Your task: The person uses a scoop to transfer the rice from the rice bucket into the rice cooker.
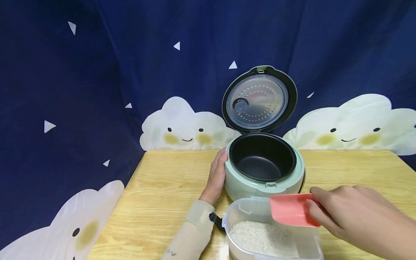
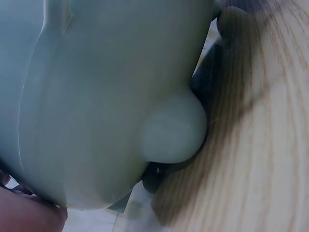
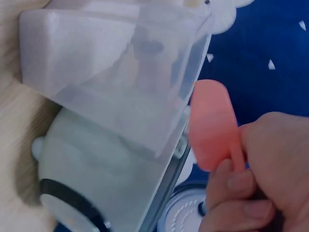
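Observation:
A pale green rice cooker (image 1: 264, 189) stands on the table with its lid (image 1: 258, 103) raised. Its dark inner pot (image 1: 260, 164) shows no contents. My left hand (image 1: 217, 177) rests along the cooker's left side, fingers fairly straight; the left wrist view shows the cooker's wall (image 2: 106, 106) close up. My right hand (image 1: 349, 213) grips the handle of a pink scoop (image 1: 290, 209), held above the right part of a clear plastic container (image 1: 234, 207). White rice (image 1: 263, 236) lies in that container. In the right wrist view, fingers wrap the scoop's handle; no rice is visible on the scoop (image 3: 212, 123).
The container stands in front of the cooker, near the table's front edge. A wooden table (image 1: 169, 180) carries both. Behind it hangs a dark blue curtain (image 1: 195, 47) with clouds and white triangles. A black wrist strap piece (image 1: 217, 221) sits beside the container's left rim.

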Available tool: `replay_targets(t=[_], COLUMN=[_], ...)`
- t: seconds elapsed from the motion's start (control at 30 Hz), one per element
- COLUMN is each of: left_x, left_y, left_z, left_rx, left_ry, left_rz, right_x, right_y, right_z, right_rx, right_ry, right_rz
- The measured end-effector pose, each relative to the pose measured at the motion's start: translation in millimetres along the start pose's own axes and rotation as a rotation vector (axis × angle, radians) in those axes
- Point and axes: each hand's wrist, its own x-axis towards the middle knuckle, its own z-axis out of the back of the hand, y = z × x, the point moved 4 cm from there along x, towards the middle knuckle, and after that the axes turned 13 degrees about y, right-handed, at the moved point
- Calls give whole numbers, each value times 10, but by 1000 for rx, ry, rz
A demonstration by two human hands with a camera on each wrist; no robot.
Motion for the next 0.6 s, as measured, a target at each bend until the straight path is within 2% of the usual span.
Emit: replay_targets(t=[0.17,0.33,0.4,0.6], left_x=[7,13,9,-9], left_y=[2,-6,0,3], left_z=[39,48,43,37], left_rx=[-16,-15,-12,-14], left_ry=[-19,-11,-7,-6], left_rz=[-11,-14,-9,-18], right_x=[74,140,163,220], right_y=[221,355,407,590], right_z=[110,69,32,-55], right_rx=[-95,-184,-188,-267], right_ry=[-40,58,103,101], right_rz=[61,76,71,118])
